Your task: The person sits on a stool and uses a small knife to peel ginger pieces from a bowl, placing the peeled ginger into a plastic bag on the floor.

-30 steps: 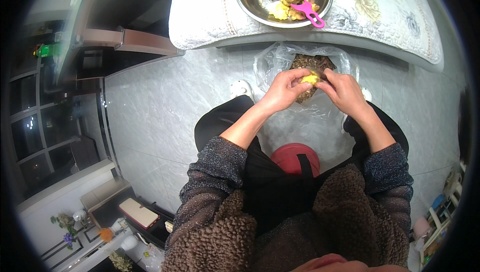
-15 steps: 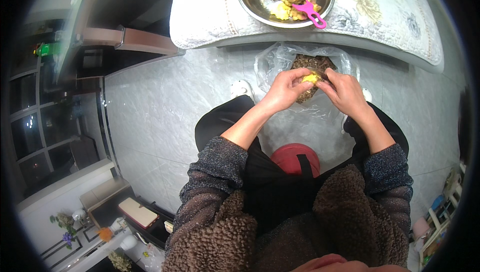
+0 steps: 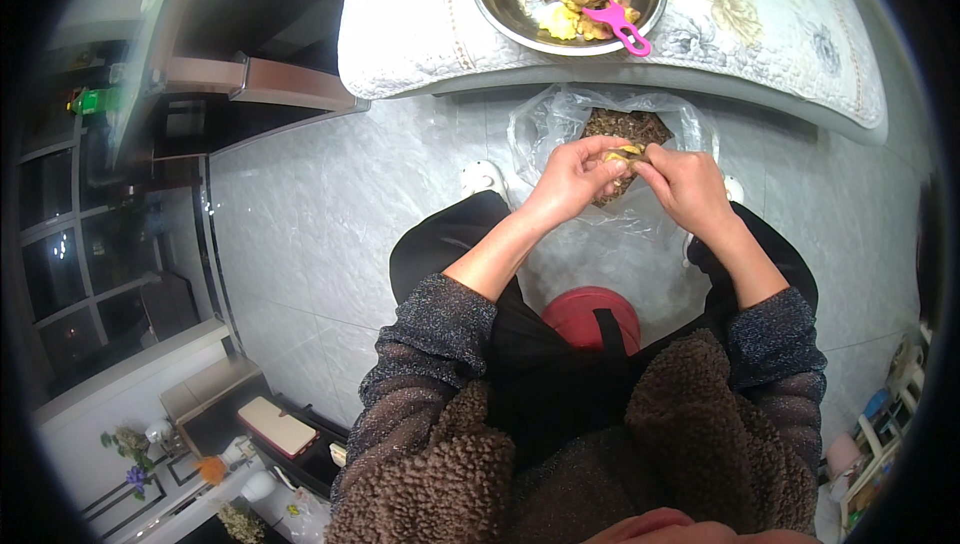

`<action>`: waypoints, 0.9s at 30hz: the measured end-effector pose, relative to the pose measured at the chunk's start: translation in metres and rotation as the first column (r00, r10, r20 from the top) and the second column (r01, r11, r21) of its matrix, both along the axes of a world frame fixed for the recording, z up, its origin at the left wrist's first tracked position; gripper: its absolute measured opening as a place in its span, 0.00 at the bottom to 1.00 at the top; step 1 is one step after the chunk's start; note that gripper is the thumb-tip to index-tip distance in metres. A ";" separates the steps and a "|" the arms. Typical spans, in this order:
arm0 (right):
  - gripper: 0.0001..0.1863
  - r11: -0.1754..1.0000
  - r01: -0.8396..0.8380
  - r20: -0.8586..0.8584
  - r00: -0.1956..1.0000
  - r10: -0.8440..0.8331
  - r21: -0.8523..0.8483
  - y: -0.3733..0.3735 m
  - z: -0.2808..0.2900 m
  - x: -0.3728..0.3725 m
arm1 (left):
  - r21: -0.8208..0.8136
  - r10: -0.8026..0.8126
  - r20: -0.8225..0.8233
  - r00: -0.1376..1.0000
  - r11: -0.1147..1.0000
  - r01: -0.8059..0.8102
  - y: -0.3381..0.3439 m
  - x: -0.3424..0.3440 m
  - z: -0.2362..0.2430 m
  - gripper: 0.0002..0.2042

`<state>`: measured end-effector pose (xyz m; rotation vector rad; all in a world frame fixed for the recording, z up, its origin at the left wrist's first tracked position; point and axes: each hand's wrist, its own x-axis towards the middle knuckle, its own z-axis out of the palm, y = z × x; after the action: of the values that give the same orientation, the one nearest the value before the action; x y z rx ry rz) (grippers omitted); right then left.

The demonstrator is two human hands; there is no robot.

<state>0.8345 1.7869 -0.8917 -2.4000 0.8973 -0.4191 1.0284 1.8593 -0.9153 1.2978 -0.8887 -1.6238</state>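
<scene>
**Peeling a small root over an open bag: points of possible failure**

The seated person's left hand [image 3: 572, 179] and right hand [image 3: 685, 187] meet in front of the knees, both closed around one small yellowish piece of root [image 3: 628, 154], which is pinched between the fingertips of the two hands. It is held directly above a clear plastic bag [image 3: 540, 129] lying open on the grey marble floor [image 3: 300, 214]; the bag holds a heap of brown peelings [image 3: 625, 126]. On the quilted table cover [image 3: 420, 34] beyond stands a metal bowl [image 3: 500, 19] of pale root pieces, with a pink peeler [image 3: 617, 24] resting on them (so the hands appear to work bare; whether a nail or a small blade does the scraping cannot be told).

Likely risks, as judged from this view:
- The piece is small and probably damp; a slip could drop it into the peelings.
- Scraps flicked outward could miss the bag's mouth and land on the floor.
- Hard scraping toward the opposite fingertips could nick or chafe them.
- The limp bag rim could fold inward and narrow the target.
</scene>
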 end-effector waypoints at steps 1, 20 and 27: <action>0.13 0.999 0.027 -0.002 1.000 -0.027 0.040 -0.001 0.000 -0.001 | -0.006 0.009 -0.022 1.000 1.000 -0.009 -0.001 0.001 0.000 0.17; 0.09 0.944 0.134 -0.008 0.990 -0.138 0.301 -0.012 -0.011 -0.005 | -0.095 0.010 -0.169 0.986 0.995 -0.027 -0.003 0.002 -0.005 0.20; 0.08 0.972 0.037 0.042 0.998 -0.048 0.232 0.001 -0.008 -0.002 | -0.055 0.051 -0.194 0.980 0.996 -0.063 -0.001 -0.002 -0.005 0.17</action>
<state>0.8329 1.7879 -0.8992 -2.1533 0.9240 -0.3643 1.0262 1.8585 -0.9207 1.0934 -0.7695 -1.6334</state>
